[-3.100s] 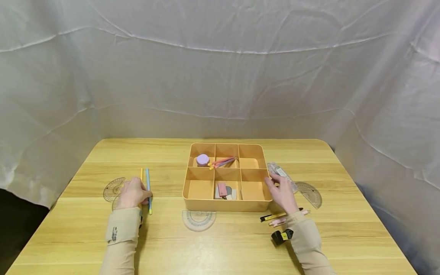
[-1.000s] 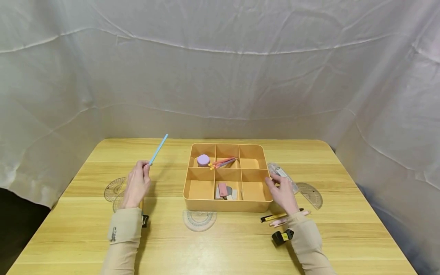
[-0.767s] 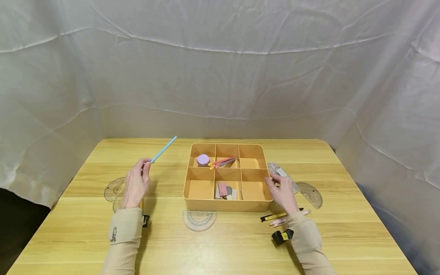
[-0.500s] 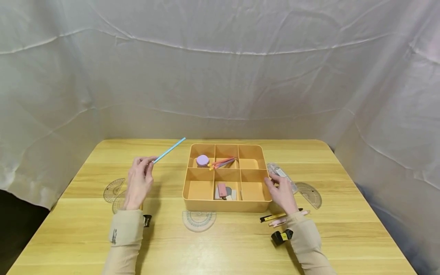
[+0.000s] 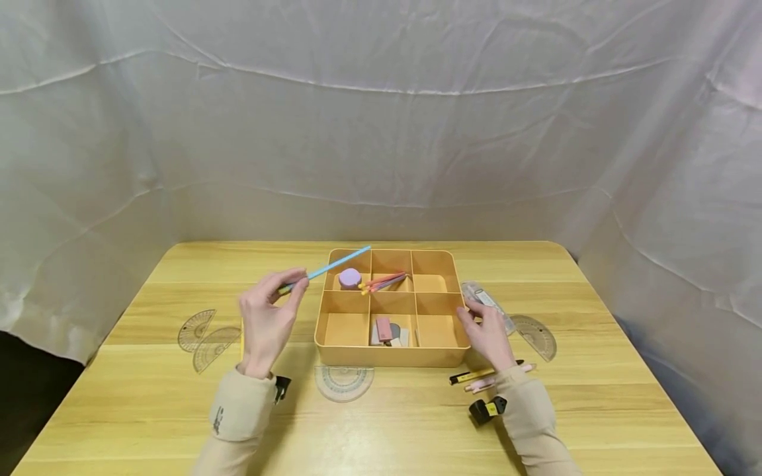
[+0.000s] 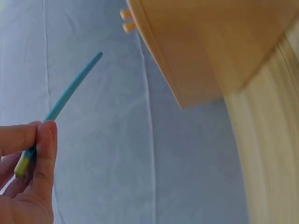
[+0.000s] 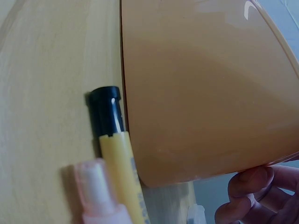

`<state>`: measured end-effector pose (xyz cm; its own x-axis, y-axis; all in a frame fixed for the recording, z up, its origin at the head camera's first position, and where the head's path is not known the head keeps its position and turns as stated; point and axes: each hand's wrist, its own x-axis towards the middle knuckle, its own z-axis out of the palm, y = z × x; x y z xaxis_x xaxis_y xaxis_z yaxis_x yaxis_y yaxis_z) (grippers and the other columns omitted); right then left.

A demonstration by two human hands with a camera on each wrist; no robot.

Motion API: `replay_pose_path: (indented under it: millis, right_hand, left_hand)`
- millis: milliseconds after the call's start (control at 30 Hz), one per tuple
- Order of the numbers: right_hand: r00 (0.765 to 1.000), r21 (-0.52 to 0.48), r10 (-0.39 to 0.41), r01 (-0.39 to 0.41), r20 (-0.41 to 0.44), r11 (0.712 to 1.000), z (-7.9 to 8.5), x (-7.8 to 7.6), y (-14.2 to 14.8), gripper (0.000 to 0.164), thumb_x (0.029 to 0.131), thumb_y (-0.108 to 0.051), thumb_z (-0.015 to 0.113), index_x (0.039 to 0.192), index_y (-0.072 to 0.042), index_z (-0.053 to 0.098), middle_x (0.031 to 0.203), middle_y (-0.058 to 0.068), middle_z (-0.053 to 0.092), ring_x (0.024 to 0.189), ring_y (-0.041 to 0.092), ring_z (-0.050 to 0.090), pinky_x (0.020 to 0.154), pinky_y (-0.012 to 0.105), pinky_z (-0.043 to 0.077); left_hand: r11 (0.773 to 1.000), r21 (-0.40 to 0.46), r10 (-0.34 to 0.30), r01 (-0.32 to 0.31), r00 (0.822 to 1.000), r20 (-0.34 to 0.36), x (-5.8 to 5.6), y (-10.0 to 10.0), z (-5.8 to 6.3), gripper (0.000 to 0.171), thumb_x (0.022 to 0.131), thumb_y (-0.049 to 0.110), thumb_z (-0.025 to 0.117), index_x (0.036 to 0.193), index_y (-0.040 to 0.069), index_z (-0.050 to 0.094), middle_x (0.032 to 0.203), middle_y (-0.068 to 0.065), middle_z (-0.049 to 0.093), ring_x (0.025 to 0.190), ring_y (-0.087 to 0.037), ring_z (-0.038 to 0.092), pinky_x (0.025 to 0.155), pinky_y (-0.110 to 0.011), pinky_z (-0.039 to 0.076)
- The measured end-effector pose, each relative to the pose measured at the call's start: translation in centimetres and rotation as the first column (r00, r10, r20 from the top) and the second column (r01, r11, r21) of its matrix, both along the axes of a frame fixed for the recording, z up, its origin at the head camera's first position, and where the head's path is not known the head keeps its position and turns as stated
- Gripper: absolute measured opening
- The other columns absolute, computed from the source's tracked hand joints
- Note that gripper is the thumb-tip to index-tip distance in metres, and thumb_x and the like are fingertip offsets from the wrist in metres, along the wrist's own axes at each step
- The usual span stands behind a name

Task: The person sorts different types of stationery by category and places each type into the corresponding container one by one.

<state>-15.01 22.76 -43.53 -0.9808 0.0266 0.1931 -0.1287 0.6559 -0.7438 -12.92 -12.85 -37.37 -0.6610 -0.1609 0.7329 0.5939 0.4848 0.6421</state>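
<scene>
My left hand point(image 5: 270, 324) pinches a blue pencil point(image 5: 339, 262) with a yellow end between thumb and fingers. The pencil slants up to the right, its far end above the back-left part of the orange six-compartment box point(image 5: 393, 357). In the left wrist view the pencil point(image 6: 74, 86) points away from the fingertips, apart from the box. My right hand point(image 5: 491, 334) holds the box's right wall, thumb at the rim; in the right wrist view its curled fingers point(image 7: 257, 179) touch the outer wall. Pink and purple pencils point(image 5: 385, 282) lie in the back-middle compartment.
A purple-lidded round container point(image 5: 350, 278) and erasers point(image 5: 384, 328) sit in the box. Protractors lie left point(image 5: 215, 347), in front point(image 5: 344, 383) and right point(image 5: 536, 336). Right of the box are a clear case point(image 5: 485, 297), a yellow-black pen point(image 5: 467, 376) and a pink one point(image 5: 481, 384).
My left hand has lifted the blue pencil from the left of the table and carried it right towards the box, tilting it lower. My right hand stays at the box wall.
</scene>
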Motion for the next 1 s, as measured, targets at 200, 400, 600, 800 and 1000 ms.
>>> replay_pose_path:
  millis: [200, 400, 600, 800, 1000]
  right_hand:
    - [1.0, -0.004, -0.001, 0.001, -0.01, 1.0, 0.0, 0.0, -0.1, 0.04, 0.098, -0.013, 0.058, 0.129, 0.013, 0.06, 0.079, 0.015, 0.063, 0.051, 0.004, 0.039, 0.049, 0.02, 0.036]
    - [1.0, -0.008, 0.005, -0.005, -0.029, 1.0, 0.0, 0.1, -0.1, 0.04, 0.098, -0.013, 0.058, 0.128, 0.013, 0.061, 0.077, 0.014, 0.062, 0.049, 0.002, 0.037, 0.048, 0.02, 0.035]
    - [0.999, -0.012, 0.003, -0.003, -0.032, 1.0, 0.1, 0.1, -0.1, 0.038, 0.099, -0.014, 0.059, 0.128, 0.011, 0.062, 0.078, 0.013, 0.063, 0.048, 0.0, 0.037, 0.05, 0.02, 0.035]
    - [1.0, -0.017, 0.01, -0.01, -0.023, 1.0, 0.2, 0.2, -0.1, 0.039, 0.1, -0.014, 0.058, 0.129, 0.01, 0.062, 0.079, 0.014, 0.063, 0.049, 0.0, 0.037, 0.051, 0.02, 0.035]
    - [1.0, -0.009, 0.007, -0.007, -0.021, 1.0, 0.1, 0.2, -0.1, 0.039, 0.099, -0.014, 0.058, 0.129, 0.011, 0.061, 0.08, 0.014, 0.064, 0.052, 0.0, 0.038, 0.052, 0.021, 0.035]
  left_hand:
    - [0.988, -0.152, -0.03, 0.023, 0.999, -0.044, 0.5, 2.0, 0.2, 0.02, 0.078, -0.006, 0.08, 0.097, -0.003, 0.076, 0.091, -0.017, 0.078, 0.081, -0.03, 0.077, 0.078, -0.023, 0.061]
    - [0.92, -0.39, -0.049, 0.042, 0.999, -0.009, 0.6, 3.5, 0.5, 0.021, 0.083, -0.008, 0.075, 0.104, -0.005, 0.076, 0.092, -0.017, 0.078, 0.07, -0.022, 0.073, 0.061, -0.03, 0.06]
    - [0.819, -0.569, -0.026, 0.077, 0.995, 0.098, 1.1, 4.7, 1.7, 0.028, 0.087, -0.012, 0.066, 0.114, -0.005, 0.073, 0.086, -0.016, 0.077, 0.054, -0.011, 0.053, 0.047, -0.016, 0.04]
    - [0.724, -0.677, -0.036, 0.134, 0.987, 0.157, 0.5, 5.7, 2.5, 0.039, 0.082, -0.021, 0.058, 0.11, 0.002, 0.072, 0.081, -0.01, 0.074, 0.055, -0.015, 0.056, 0.048, -0.023, 0.045]
    - [0.704, -0.696, -0.089, 0.142, 0.99, 0.112, -0.9, 6.5, 2.2, 0.044, 0.085, -0.018, 0.06, 0.115, 0.012, 0.072, 0.072, -0.005, 0.062, 0.063, -0.018, 0.053, 0.055, -0.028, 0.047]
